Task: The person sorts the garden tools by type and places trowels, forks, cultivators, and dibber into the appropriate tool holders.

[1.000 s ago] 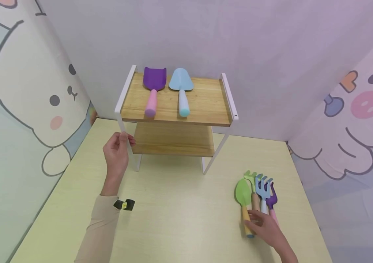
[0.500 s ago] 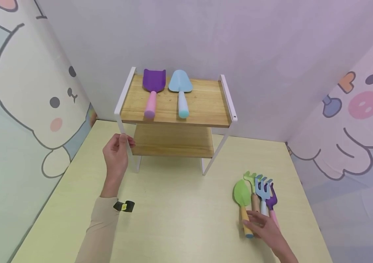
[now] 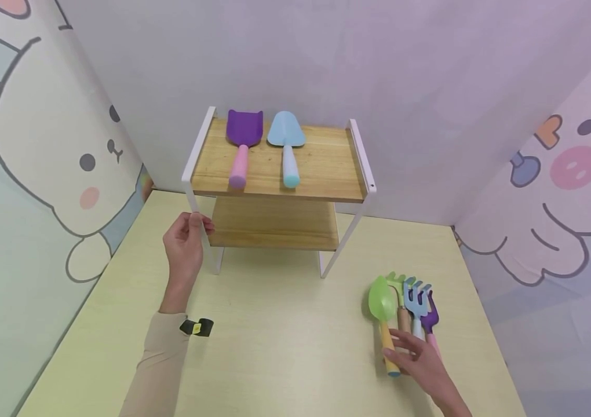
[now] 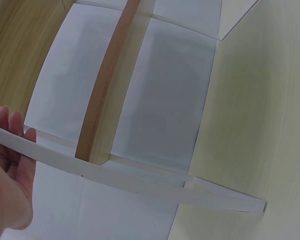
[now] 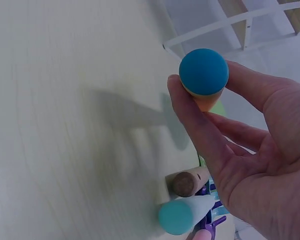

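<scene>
My right hand [image 3: 423, 362] pinches the yellow handle of a green hand trowel [image 3: 381, 299] between thumb and fingers. In the right wrist view the handle's blue end cap [image 5: 204, 71] faces the camera, and the trowel's shadow falls apart from it on the table. Beside it lie a green hand rake [image 3: 403, 315], a light blue hand fork [image 3: 416, 304] and a purple fork [image 3: 431, 317] with a pink handle. With thumb and fingers around it, my left hand [image 3: 183, 246] holds the white front-left leg [image 4: 140, 182] of a two-tier wooden rack [image 3: 327, 168].
On the rack's top board lie a purple shovel [image 3: 245, 127] with a pink handle and a light blue trowel [image 3: 287, 130], side by side. The lower board [image 3: 274, 223] sits beneath. Printed curtains enclose the pale table [image 3: 274, 336] at the back and both sides.
The green trowel has risen from the table, its blade tipping up and shifting slightly left in my right hand. My left hand stays at the rack leg.
</scene>
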### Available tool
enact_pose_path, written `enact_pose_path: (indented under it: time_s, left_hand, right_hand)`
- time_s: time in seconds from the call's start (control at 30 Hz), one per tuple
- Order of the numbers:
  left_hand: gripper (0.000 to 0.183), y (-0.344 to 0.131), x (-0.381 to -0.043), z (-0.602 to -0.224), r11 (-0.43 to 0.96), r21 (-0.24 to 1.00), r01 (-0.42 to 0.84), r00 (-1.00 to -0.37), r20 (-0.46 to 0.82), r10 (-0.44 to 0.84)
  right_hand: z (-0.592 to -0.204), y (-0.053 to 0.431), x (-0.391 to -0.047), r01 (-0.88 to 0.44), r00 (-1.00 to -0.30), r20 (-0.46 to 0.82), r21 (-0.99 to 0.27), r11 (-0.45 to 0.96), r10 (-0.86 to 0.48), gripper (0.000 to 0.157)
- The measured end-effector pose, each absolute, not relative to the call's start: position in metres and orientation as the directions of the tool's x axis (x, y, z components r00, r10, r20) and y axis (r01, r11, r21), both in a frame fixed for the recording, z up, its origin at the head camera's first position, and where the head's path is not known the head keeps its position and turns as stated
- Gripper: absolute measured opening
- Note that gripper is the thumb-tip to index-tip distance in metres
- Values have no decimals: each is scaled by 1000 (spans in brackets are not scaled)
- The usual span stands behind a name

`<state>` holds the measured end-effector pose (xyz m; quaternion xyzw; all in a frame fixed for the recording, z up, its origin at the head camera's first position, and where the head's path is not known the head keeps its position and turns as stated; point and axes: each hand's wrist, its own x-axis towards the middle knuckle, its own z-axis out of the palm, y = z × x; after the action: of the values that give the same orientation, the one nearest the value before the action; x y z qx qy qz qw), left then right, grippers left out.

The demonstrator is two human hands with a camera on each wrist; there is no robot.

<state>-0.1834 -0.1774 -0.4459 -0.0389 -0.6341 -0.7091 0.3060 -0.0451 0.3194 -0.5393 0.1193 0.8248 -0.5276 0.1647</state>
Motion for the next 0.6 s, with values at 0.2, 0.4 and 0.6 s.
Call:
enact_pose_path:
  time_s: [0.2, 0.4, 0.6]
  left_hand:
    - [39, -177, -183, -446, 1, 880, 475, -811, 438, -387]
    - [39, -178, -184, -446, 4, 882, 471, -812, 435, -390]
    - [39, -177, -184, -446, 4, 884, 468, -813, 432, -390]
  right_hand:
    - [-528, 316, -45, 328, -934, -357, -851, 410, 6, 61]
    - [-516, 311, -47, 303, -943, -333, -859, 412, -1, 61]
    - [-501, 306, -49, 268, -953, -301, -879, 395, -24, 60]
